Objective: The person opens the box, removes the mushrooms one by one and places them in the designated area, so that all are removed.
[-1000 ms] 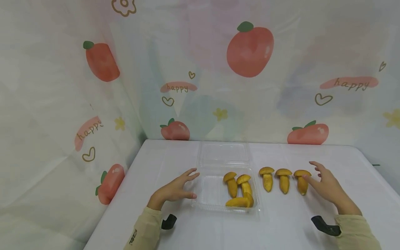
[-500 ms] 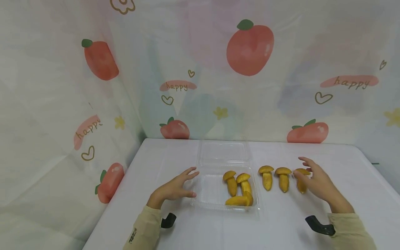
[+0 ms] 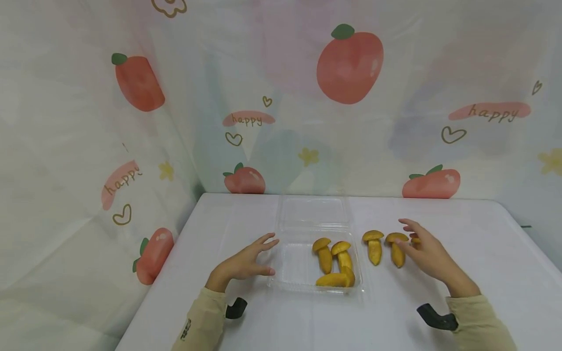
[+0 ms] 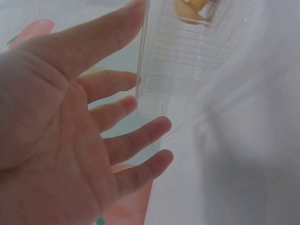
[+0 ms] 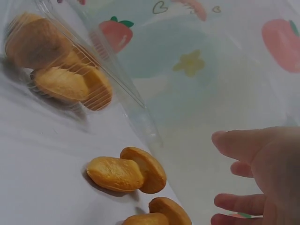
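Observation:
A clear plastic clamshell box [image 3: 295, 265] lies with its lid folded back. Three yellow-brown mushrooms [image 3: 324, 258] are inside, on its right side. My left hand [image 3: 243, 262] is at the box's left edge, fingers spread and holding nothing; whether the thumb touches the rim, I cannot tell. Three more mushrooms stand in a row right of the box: a left one [image 3: 374, 249], a middle one [image 3: 398, 253] and a right one mostly hidden behind my right hand [image 3: 432, 258]. That hand hovers with fingers apart and nothing held, as the right wrist view also shows.
The raised lid [image 3: 313, 213] lies toward the back of the white table [image 3: 246, 214]. A fruit-patterned cloth [image 3: 281, 117] hangs behind the table and along its left side. Black wrist pieces [image 3: 236, 308] stick out by both sleeves.
My right hand has moved left, from the rightmost loose mushroom toward the middle one, and now covers most of the right one. The left hand and the box have stayed put.

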The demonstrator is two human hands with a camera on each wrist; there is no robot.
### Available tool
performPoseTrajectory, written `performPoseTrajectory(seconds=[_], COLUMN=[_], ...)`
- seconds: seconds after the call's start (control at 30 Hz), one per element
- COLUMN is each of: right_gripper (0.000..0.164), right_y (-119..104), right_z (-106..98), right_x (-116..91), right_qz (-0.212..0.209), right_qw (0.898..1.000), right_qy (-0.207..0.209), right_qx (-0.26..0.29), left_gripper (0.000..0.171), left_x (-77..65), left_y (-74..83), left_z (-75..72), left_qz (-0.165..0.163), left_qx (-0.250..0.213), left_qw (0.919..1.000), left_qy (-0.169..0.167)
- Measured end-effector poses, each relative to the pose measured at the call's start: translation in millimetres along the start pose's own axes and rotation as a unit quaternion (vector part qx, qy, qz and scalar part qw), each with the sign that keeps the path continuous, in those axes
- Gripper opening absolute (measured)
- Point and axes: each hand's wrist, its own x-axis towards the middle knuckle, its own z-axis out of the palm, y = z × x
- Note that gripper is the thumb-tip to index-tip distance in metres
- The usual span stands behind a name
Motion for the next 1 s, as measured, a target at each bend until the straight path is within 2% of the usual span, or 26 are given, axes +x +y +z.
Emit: performPoseTrajectory(seconds=[0.37, 0.67, 0.83, 1.0], right_gripper=[0.062, 0.060, 0.058, 0.057], right_y=[-18.0, -35.7, -49.7, -60.9], right_z=[13.1, 20.1, 26.5, 35.5], right_x=[-1.1, -4.7, -6.7, -7.6], right_qz=[-0.014, -0.048, -0.082, -0.100], right_qw=[1.000, 0.999, 0.996, 0.994], right_qy=[-0.009, -0.005, 0.004, -0.007], right_qx=[0.002, 0.022, 0.027, 0.044], left_gripper=[0.082, 0.082, 0.083, 0.083], left_x=[0.5, 0.1, -0.2, -0.2], left_y=[0.3, 1.1, 2.3, 2.0], left_z=[0.0, 0.6, -0.2, -0.1], left_qz=[0.000, -0.009, -0.013, -0.013], left_qx=[-0.007, -0.011, -0.014, -0.015], left_qw=[1.0000, 0.9999, 0.9998, 0.9998], left_qy=[-0.001, -0.001, 0.001, 0.001])
